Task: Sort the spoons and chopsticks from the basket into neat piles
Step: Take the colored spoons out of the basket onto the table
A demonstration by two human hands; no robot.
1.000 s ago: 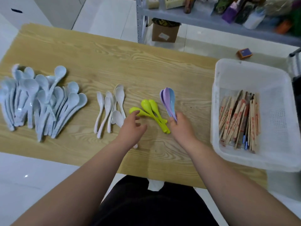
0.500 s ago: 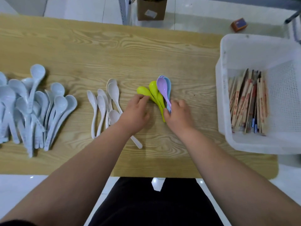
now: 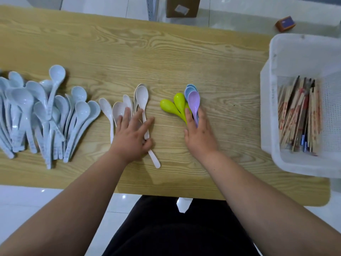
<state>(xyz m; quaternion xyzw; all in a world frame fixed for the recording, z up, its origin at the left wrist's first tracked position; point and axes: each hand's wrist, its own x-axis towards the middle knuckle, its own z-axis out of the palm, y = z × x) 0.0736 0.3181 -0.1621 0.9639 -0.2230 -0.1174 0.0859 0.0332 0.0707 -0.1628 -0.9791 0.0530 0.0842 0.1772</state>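
Note:
My left hand (image 3: 132, 134) lies flat with spread fingers on a small group of white spoons (image 3: 141, 97) at the table's middle. My right hand (image 3: 200, 133) rests with straight fingers on the handles of the purple and blue spoons (image 3: 193, 97), beside the lime-green spoons (image 3: 172, 106). A large pile of pale blue spoons (image 3: 42, 115) lies at the left. The white basket (image 3: 273, 100) at the right holds several wrapped chopsticks (image 3: 299, 115).
The wooden table (image 3: 166, 56) runs across the view, its near edge just in front of me. Beyond its far edge a cardboard box (image 3: 182, 6) and a small orange box (image 3: 285, 24) stand on the tiled floor.
My left hand moved left from the green spoons onto the white spoons and spread flat. My right hand laid the purple and blue spoons down next to the green ones.

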